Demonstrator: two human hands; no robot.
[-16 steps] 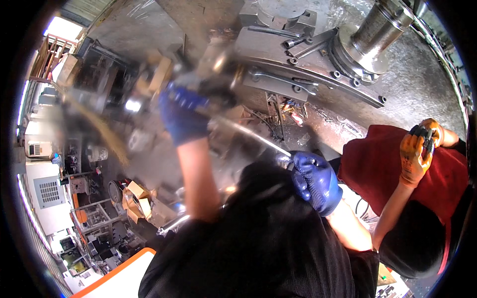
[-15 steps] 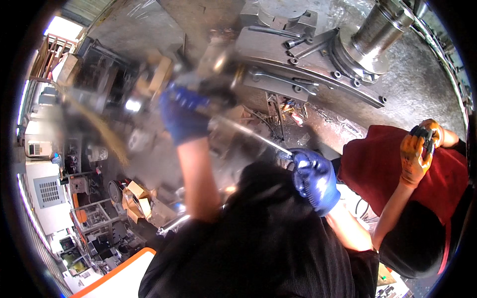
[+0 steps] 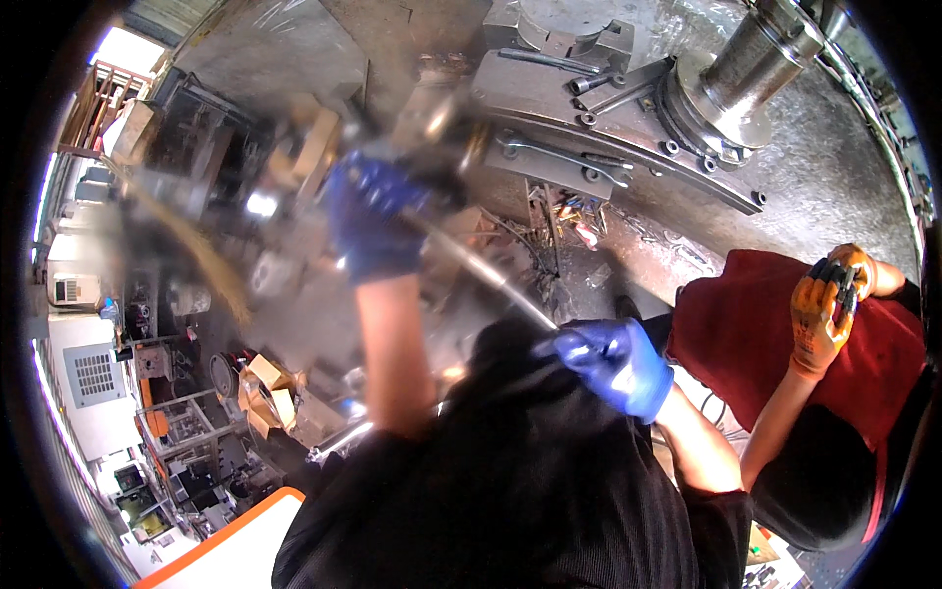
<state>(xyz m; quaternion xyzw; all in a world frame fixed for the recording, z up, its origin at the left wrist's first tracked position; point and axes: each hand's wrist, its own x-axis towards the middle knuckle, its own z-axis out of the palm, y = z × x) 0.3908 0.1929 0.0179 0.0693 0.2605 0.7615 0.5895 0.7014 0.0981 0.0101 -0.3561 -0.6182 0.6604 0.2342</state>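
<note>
A slim, shiny metal rod [image 3: 496,278] runs at a slant between my two hands, in front of my black shirt. My right hand [image 3: 618,368], in a blue glove, is closed around its lower end. Higher up and to the left, my left hand [image 3: 378,218] wears a blue glove too; it looks hazy, with curled fingers at the rod's upper end. What lies just beyond my left hand is a dark, smeared shape with a bright metal glint, and I cannot make it out.
A steel machine table [image 3: 549,98] at the top carries an open-end wrench [image 3: 564,155], bolts and a thick metal column [image 3: 756,69]. Metal scraps lie below it. At the right, a person in orange gloves [image 3: 824,309] stands close. A cardboard box [image 3: 270,393] sits lower left.
My right hand has turned over and dropped slightly along with the rod's lower end. My left hand has shifted a little to the right. The other person's hands have barely moved.
</note>
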